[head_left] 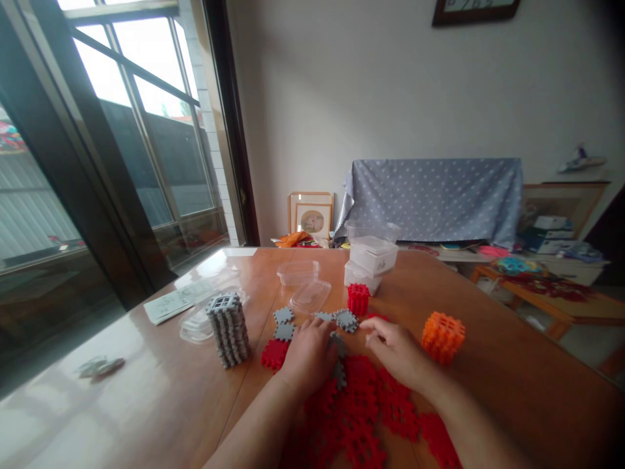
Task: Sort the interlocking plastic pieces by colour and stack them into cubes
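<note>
My left hand [312, 348] rests low over grey notched tiles [336, 342], with its fingers together and bent downward. Its fingertips are hidden, so what they grip cannot be made out. My right hand [396, 348] hovers just right of a small grey tile pile [346, 319], thumb and forefinger apart and nothing visible between them. Below both hands lies a spread of red notched tiles [359, 397], some with window-like openings. Left of my left hand are a grey tile [283, 332] and a red tile [274, 354].
A tall grey tile stack [228, 331] stands at left, an orange stack [443, 337] at right, and a short red stack [358, 299] behind the hands. Clear plastic tubs [374, 255], a lid [310, 296], papers [168, 305] and a small plastic bag [100, 367] lie farther out.
</note>
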Demonstrator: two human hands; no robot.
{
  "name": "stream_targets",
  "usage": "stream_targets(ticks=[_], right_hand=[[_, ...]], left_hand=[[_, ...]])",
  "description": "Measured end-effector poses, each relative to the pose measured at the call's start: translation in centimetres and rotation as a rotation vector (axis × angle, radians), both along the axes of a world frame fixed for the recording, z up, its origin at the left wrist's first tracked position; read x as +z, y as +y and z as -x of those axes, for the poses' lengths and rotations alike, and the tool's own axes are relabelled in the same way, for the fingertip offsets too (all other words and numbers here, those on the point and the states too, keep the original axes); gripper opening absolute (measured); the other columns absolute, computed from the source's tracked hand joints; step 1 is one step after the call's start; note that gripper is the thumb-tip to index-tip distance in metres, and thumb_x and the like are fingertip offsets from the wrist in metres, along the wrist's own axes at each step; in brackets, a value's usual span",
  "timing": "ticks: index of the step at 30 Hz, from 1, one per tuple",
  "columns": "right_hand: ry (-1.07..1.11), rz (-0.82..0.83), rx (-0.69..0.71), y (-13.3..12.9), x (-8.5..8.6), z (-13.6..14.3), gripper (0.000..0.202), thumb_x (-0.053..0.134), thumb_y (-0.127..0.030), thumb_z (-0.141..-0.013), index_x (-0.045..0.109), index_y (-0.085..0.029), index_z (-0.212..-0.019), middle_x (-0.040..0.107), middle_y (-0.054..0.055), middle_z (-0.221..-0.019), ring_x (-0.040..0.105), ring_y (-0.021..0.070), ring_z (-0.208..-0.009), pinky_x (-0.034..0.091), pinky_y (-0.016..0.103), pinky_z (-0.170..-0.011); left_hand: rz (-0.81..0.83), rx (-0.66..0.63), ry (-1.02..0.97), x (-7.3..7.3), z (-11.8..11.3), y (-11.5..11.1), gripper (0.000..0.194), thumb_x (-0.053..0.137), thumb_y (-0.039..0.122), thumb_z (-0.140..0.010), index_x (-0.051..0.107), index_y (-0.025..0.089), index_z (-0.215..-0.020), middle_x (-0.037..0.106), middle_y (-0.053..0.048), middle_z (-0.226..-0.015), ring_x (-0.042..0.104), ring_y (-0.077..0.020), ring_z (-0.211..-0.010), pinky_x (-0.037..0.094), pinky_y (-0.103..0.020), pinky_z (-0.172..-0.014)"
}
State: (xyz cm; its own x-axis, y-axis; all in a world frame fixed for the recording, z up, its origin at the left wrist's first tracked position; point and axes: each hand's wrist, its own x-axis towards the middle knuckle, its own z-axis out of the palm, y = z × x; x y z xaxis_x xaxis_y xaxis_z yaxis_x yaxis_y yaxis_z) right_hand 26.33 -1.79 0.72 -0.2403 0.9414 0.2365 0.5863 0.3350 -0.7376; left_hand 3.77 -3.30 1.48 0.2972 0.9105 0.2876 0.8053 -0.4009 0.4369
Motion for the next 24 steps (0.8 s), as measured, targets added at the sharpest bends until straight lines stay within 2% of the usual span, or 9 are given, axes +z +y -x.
stream_targets(ticks=[2, 5, 7, 9, 12, 16, 18, 21, 24], right_hand=[[0.046, 0.005, -0.032, 0.2, 0.2, -0.4, 0.031, 0.050, -0.033, -0.090, 0.068, -0.022, -0.113, 0.070, 0.001, -0.079, 0.065, 0.0186, -0.074, 0.049, 0.029, -0.069], [0.135, 0.025, -0.080, 0.6, 0.2, -0.9, 0.031, 0.049, -0.038, -0.091, 0.066, -0.021, -0.112, 0.067, -0.001, -0.071, 0.063, 0.0174, -0.066, 0.047, 0.027, -0.062], [0.175, 0.015, -0.111, 0.7, 0.1, -1.1, 0.030, 0.050, -0.040, -0.092, 0.066, -0.021, -0.110, 0.066, -0.001, -0.069, 0.061, 0.0170, -0.064, 0.046, 0.026, -0.059], [0.199, -0.010, -0.138, 0.9, 0.2, -1.2, 0.030, 0.051, -0.042, -0.092, 0.067, -0.021, -0.107, 0.066, -0.001, -0.070, 0.061, 0.0169, -0.063, 0.045, 0.026, -0.058], [0.217, -0.052, -0.171, 0.9, 0.4, -1.3, 0.030, 0.052, -0.044, -0.092, 0.067, -0.022, -0.106, 0.067, -0.001, -0.071, 0.060, 0.0167, -0.063, 0.045, 0.026, -0.058], [0.224, -0.066, -0.204, 1.0, 0.3, -1.3, 0.032, 0.053, -0.047, -0.091, 0.069, -0.022, -0.103, 0.070, 0.000, -0.075, 0.061, 0.0168, -0.064, 0.046, 0.026, -0.058], [0.224, -0.053, -0.210, 1.1, 0.0, -1.3, 0.033, 0.053, -0.049, -0.091, 0.069, -0.022, -0.102, 0.070, 0.000, -0.072, 0.062, 0.0170, -0.062, 0.045, 0.026, -0.057], [0.219, -0.040, -0.212, 1.4, -0.5, -1.3, 0.035, 0.054, -0.049, -0.089, 0.070, -0.021, -0.102, 0.070, 0.000, -0.070, 0.062, 0.0173, -0.062, 0.046, 0.026, -0.057], [0.218, -0.033, -0.221, 1.7, -0.9, -1.3, 0.032, 0.055, -0.045, -0.087, 0.070, -0.020, -0.102, 0.074, 0.003, -0.077, 0.066, 0.0186, -0.068, 0.050, 0.027, -0.062]], left_hand=[[-0.003, -0.043, -0.030, 0.6, -0.1, -0.4, 0.036, 0.058, 0.024, -0.085, 0.064, 0.026, -0.120, 0.064, -0.008, -0.120, 0.055, -0.0286, -0.115, 0.041, -0.039, -0.096], [0.045, -0.202, -0.045, 1.6, -0.9, -1.5, 0.038, 0.064, 0.035, -0.085, 0.064, 0.028, -0.122, 0.066, -0.007, -0.119, 0.056, -0.0285, -0.112, 0.041, -0.039, -0.095], [0.071, -0.308, -0.017, 1.9, -1.7, -2.2, 0.046, 0.070, 0.048, -0.080, 0.065, 0.028, -0.121, 0.067, -0.007, -0.116, 0.056, -0.0299, -0.111, 0.040, -0.041, -0.097], [0.070, -0.351, 0.031, 1.8, -2.5, -2.8, 0.051, 0.076, 0.053, -0.073, 0.067, 0.027, -0.115, 0.068, -0.007, -0.113, 0.056, -0.0313, -0.110, 0.038, -0.044, -0.100], [0.063, -0.342, 0.091, 1.4, -3.3, -3.0, 0.040, 0.075, 0.044, -0.074, 0.068, 0.025, -0.109, 0.069, -0.008, -0.109, 0.057, -0.0312, -0.106, 0.036, -0.046, -0.101], [0.044, -0.301, 0.103, 1.1, -3.5, -2.7, 0.021, 0.062, 0.025, -0.080, 0.067, 0.024, -0.100, 0.070, -0.007, -0.100, 0.059, -0.0275, -0.100, 0.036, -0.044, -0.098], [0.036, -0.282, 0.097, 1.0, -3.4, -2.5, 0.019, 0.058, 0.018, -0.079, 0.066, 0.023, -0.096, 0.070, -0.006, -0.097, 0.060, -0.0257, -0.097, 0.036, -0.042, -0.096], [0.039, -0.241, 0.062, 0.8, -3.3, -2.2, 0.018, 0.056, 0.014, -0.079, 0.066, 0.022, -0.091, 0.070, -0.005, -0.090, 0.061, -0.0242, -0.092, 0.035, -0.041, -0.093], [0.030, -0.176, -0.087, 0.6, -3.2, -1.9, 0.015, 0.055, 0.015, -0.081, 0.067, 0.022, -0.088, 0.069, -0.006, -0.089, 0.060, -0.0240, -0.091, 0.036, -0.038, -0.088]])
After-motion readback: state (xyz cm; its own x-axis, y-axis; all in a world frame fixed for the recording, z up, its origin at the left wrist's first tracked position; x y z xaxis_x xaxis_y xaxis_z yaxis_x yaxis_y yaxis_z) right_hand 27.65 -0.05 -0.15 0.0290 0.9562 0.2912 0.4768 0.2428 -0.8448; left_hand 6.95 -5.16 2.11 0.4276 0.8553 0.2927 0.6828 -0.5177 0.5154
